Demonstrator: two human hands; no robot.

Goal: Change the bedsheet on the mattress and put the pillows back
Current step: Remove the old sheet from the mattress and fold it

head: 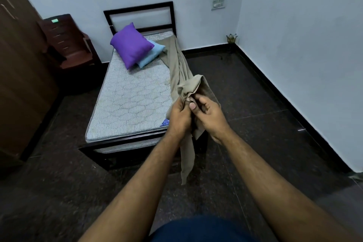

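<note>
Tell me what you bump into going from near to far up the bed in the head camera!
left hand and right hand gripping the beige sheet → bare striped mattress → purple pillow on the blue pillow → black headboard

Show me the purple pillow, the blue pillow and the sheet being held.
purple pillow (pixel 131 45): head view, middle of its face.
blue pillow (pixel 152 54): head view, exposed corner half.
beige sheet (pixel 179 68): head view, stretch draped along the mattress edge.

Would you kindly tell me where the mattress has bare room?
The mattress is bare from below the purple pillow to its foot. Crowded: pillows at the head, the tan sheet along its right edge.
</note>
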